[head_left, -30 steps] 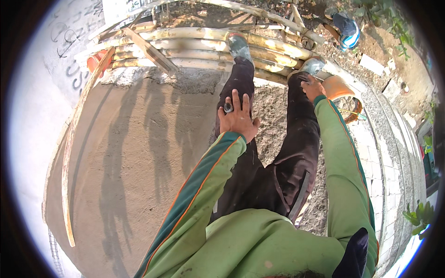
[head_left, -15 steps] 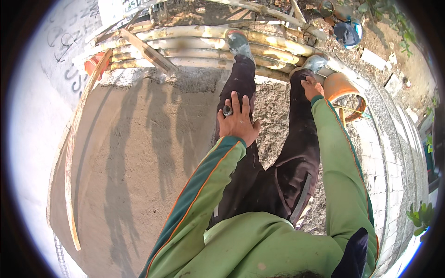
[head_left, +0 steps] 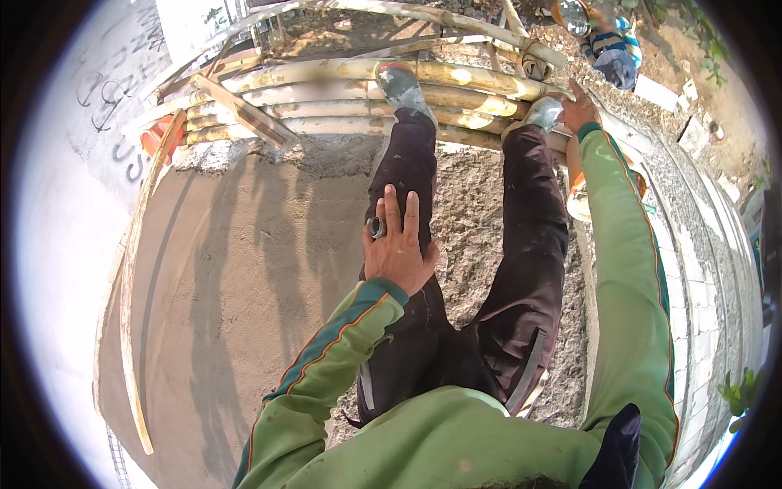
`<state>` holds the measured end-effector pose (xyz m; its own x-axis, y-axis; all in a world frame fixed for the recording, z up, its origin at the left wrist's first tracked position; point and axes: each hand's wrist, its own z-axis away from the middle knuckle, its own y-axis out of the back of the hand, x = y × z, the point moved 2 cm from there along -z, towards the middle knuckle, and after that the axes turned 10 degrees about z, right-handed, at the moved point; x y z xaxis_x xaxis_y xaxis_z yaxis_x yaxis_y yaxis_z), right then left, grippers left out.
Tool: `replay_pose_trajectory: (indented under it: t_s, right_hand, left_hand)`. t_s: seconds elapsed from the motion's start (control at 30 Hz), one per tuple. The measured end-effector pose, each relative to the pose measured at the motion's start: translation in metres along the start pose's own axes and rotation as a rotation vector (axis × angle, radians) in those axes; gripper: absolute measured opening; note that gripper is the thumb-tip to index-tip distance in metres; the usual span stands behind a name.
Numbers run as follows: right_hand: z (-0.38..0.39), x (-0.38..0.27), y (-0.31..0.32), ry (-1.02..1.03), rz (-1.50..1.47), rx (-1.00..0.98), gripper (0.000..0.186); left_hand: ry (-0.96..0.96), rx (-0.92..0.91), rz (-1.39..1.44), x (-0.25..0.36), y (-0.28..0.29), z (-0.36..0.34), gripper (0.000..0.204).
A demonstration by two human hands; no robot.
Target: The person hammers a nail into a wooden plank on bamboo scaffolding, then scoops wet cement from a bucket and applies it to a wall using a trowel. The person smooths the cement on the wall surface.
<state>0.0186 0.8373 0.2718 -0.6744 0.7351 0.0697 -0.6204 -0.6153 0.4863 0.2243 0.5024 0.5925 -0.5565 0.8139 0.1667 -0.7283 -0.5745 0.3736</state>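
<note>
My left hand (head_left: pixel 399 248) lies flat on my left leg, its fingers stretched out over the dark trousers (head_left: pixel 407 163); a dark ring shows on one finger. My right arm reaches forward past the right knee. At its end my right hand (head_left: pixel 578 108) is open beside my right boot (head_left: pixel 542 114), its fingers stretched and pointing away from me. What the fingertips touch, I cannot tell. Partly hidden behind the right sleeve is an orange bucket (head_left: pixel 575 167). My left boot (head_left: pixel 401 88) rests on bamboo poles (head_left: pixel 326 91).
Smooth grey mortar (head_left: pixel 244 269) spreads to my left, with a long wooden strip (head_left: pixel 129 326) along its side. A short plank (head_left: pixel 244 110) leans across the poles near a red-orange container (head_left: pixel 155 138). Beyond, lower down, is a person in a striped top (head_left: pixel 615 41). Blockwork (head_left: pixel 692 301) runs along the right.
My right hand has moved forward from the lower right leg to beside the boot. My left hand has slid slightly back toward me. The person beyond now shows more of the striped top.
</note>
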Motion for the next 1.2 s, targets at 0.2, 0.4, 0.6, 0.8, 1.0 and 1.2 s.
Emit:
replay_pose_trajectory:
  t_s: [0.2,0.4,0.6,0.8,1.0,1.2]
  right_hand:
    - [-0.068,0.012,0.038,0.091,0.182,-0.008,0.029]
    - [-0.168,0.022,0.044,0.248,0.626,0.007,0.03]
    - [-0.184,0.123,-0.056,-0.145,0.157,0.345,0.032]
    - [-0.174,0.162,-0.085,-0.527,-0.229,0.076,0.047]
    - [-0.174,0.161,-0.084,-0.52,-0.24,0.046,0.052]
    - [-0.206,0.179,-0.114,-0.488,-0.41,0.188,0.06]
  left_hand:
    - [-0.205,0.157,0.294,0.042,-0.032,-0.071,0.094]
    - [-0.328,0.039,0.389,0.099,-0.073,-0.157,0.086]
    - [-0.349,-0.052,0.366,0.113,-0.072,-0.173,0.083]
    - [-0.364,-0.036,0.471,0.117,-0.066,-0.179,0.083]
    - [-0.33,-0.09,0.476,0.119,-0.058,-0.182,0.081]
    - [-0.45,0.006,0.427,0.12,-0.053,-0.18,0.082]
